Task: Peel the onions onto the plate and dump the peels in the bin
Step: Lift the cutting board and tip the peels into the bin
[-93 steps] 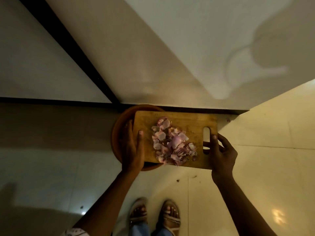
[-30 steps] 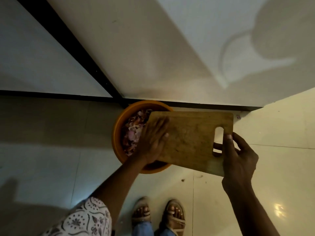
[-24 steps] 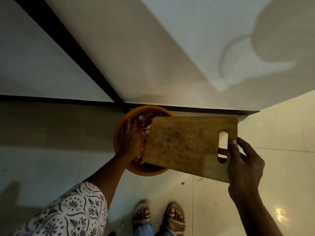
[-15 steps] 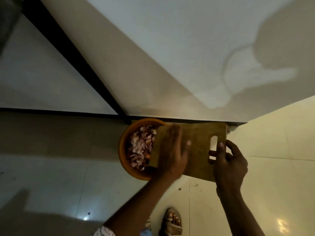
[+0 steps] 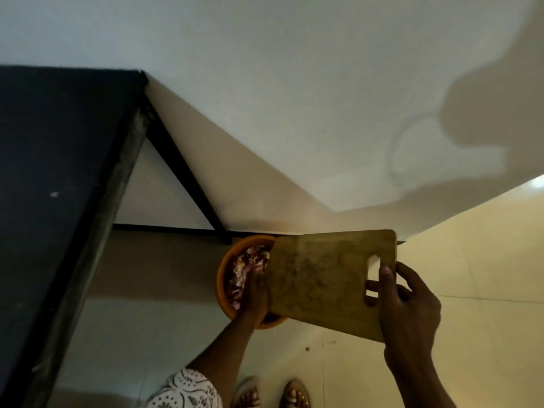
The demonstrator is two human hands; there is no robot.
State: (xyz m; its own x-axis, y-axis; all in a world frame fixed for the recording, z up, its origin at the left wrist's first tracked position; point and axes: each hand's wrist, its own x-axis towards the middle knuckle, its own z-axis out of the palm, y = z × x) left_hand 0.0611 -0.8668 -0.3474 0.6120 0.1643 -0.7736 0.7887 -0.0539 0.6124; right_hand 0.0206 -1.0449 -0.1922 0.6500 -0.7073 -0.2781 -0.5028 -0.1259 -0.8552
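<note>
The bin stands on the floor in the wall corner, and the peels lie heaped inside it; no onions or plate are in view. The board hangs over the bin's right half, tilted down toward it, its face looking bare. The right hand, right of the bin, grips the board at its slot, thumb on top and fingers curled through and behind. The left hand is over the bin's near side at the board's low edge, fingers straight and holding nothing, though blur hides the fingertips. The dump looks nearly done, so the risks are small spills. A wide flick of the left hand could send peels over the rim. Scraps clinging to the board would drop outside the bin if it is drawn away level. Held at 1 end only, the board could twist and knock the rim, tipping the bin. 2 specks lie on the floor just near of the bin; what they are is unclear.
</note>
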